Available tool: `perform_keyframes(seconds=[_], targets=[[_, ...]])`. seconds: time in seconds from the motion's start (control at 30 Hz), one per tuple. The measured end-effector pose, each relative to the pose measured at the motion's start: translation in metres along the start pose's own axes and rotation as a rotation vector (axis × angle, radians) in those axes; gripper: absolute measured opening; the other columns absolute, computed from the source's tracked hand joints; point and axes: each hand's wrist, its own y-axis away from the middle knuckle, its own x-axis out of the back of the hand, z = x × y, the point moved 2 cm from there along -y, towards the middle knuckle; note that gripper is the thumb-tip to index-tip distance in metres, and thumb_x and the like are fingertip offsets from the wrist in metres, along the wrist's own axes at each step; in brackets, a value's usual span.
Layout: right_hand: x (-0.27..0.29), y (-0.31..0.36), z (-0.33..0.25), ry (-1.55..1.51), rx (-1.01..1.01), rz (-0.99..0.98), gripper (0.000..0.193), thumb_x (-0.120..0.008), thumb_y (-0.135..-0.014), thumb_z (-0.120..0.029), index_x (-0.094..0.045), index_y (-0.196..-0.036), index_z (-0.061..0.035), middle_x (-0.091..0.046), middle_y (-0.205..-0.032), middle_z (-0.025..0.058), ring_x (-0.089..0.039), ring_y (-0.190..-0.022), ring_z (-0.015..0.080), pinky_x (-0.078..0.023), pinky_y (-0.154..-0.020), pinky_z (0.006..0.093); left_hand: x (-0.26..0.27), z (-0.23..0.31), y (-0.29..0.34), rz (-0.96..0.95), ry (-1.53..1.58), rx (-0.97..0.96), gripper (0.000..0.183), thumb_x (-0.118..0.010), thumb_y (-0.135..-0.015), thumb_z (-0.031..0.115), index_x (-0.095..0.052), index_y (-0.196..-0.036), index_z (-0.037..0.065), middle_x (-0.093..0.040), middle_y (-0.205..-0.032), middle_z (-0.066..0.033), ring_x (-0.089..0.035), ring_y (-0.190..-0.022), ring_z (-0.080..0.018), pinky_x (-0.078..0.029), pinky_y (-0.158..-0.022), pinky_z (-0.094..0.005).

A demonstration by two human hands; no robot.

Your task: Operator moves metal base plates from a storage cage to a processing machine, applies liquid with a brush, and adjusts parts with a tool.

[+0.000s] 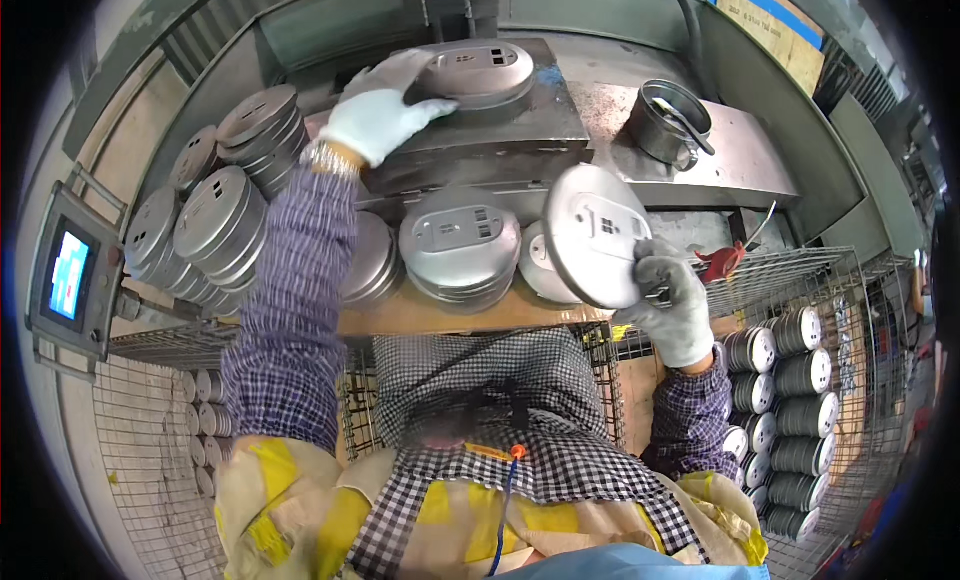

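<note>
My left hand [378, 112], in a white glove, is at the left edge of an oval silver metal cover [475, 68] lying on the dark steel block [480, 130]. Its thumb stands apart from the fingers and no firm grip shows; the fingertips are partly blurred. In my gloved right hand [672, 305] a similar metal cover [597, 235] is held tilted by its lower right edge, its slotted face toward me. Just left of it sits a stack of such covers [460, 242] on the wooden ledge [430, 320], with another cover [543, 265] partly hidden behind the held one.
More stacked covers [222, 215] fill the left side. A metal mug [668, 125] with a dark-handled tool stands at the back right. A control screen [68, 275] is far left. Wire baskets hold piled round parts [805, 370] at both sides; a red rag [720, 263] hangs on the right one.
</note>
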Motion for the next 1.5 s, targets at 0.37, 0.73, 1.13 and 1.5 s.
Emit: perform_keyframes(seconds=[0.37, 0.73, 1.13, 1.5], targets=[[-0.108, -0.073, -0.023, 0.241, 0.25, -0.425, 0.055, -0.083, -0.061, -0.025, -0.058, -0.107, -0.0095, -0.064, -0.11, 0.0086, -0.06, -0.101, 0.0337, -0.047, -0.092, 0.0418, 0.021, 0.014, 0.177, 0.287, 0.43, 0.463, 0.037, -0.068, -0.086, 0.018, -0.06, -0.117, -0.002, -0.064, -0.115, -0.0177, -0.063, -0.106, -0.0279, -0.049, -0.092, -0.0351], [0.029, -0.094, 0.037, 0.942, -0.246, 0.519, 0.086, -0.085, -0.062, -0.037, -0.045, -0.135, -0.0134, -0.063, -0.106, 0.0124, -0.062, -0.098, 0.0354, -0.05, -0.085, 0.0443, 0.029, 0.007, 0.259, 0.222, 0.553, 0.718, 0.036, -0.063, -0.089, 0.007, -0.057, -0.123, -0.003, -0.059, -0.125, -0.0154, -0.055, -0.117, -0.0235, -0.04, -0.102, -0.0339], [0.05, -0.147, 0.054, 0.264, 0.052, 0.49, 0.03, -0.068, -0.085, -0.022, -0.068, -0.108, -0.003, -0.072, -0.095, 0.0117, -0.069, -0.084, 0.019, -0.052, -0.078, 0.0294, 0.022, 0.028, 0.244, 0.144, 0.48, 0.532, 0.038, -0.069, -0.083, 0.008, -0.059, -0.118, -0.001, -0.061, -0.122, -0.0165, -0.058, -0.114, -0.0282, -0.044, -0.098, -0.0354], [-0.04, -0.184, -0.011, -0.232, 0.227, 0.359, 0.018, -0.063, -0.09, -0.012, -0.067, -0.103, 0.0006, -0.071, -0.094, 0.0077, -0.065, -0.084, 0.0109, -0.051, -0.078, 0.0232, 0.027, 0.039, 0.234, 0.228, 0.417, 0.435, 0.036, -0.072, -0.079, 0.005, -0.062, -0.114, 0.001, -0.063, -0.118, -0.0164, -0.062, -0.109, -0.0292, -0.048, -0.094, -0.036]])
